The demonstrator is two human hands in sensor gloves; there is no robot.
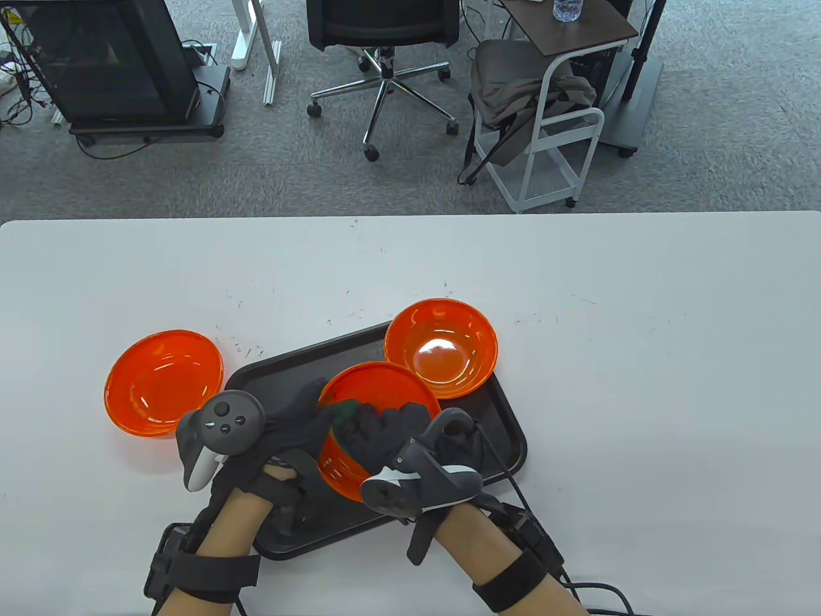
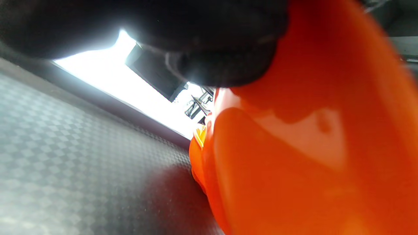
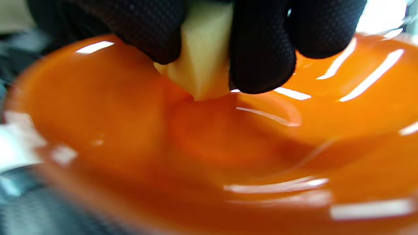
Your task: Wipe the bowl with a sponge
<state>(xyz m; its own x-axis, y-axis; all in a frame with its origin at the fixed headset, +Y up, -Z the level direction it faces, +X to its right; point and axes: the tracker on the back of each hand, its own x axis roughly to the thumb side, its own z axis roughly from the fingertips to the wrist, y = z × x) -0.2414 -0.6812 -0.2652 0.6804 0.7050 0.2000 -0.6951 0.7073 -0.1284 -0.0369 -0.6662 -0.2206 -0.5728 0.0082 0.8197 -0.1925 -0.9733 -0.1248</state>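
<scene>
While tilted toward the person over the black tray (image 1: 500,410), sits gripped at its 9 o'clock rim by the left hand (image 1: 288,423) — the orange bowl (image 1: 378,391), lifted on edge near the tray's middle. Shows, from the left wrist view, the bowl's outer wall (image 2: 310,147) close against the dark gloved fingers (image 2: 212,49), above the tray's patterned floor (image 2: 81,163). Reaches in from 5 o'clock, the right hand (image 1: 391,436), fingers curled together and clamped on the sponge (image 1: 343,410), of which only a dark green corner peeks out in the table view. Presses, in the right wrist view, a pale yellow sponge edge (image 3: 202,58) down onto the glossy inside of the bowl (image 3: 163,137), pinched between gloved fingertips (image 3: 261,58). Stands upright at the tray's 1 o'clock corner a second orange bowl (image 1: 441,346), just beside the held one. Rests on the white table (image 1: 641,385) at 9 o'clock, off the tray, a third orange bowl (image 1: 163,382) — with small dark specks (image 1: 247,350) scattered nearby.
</scene>
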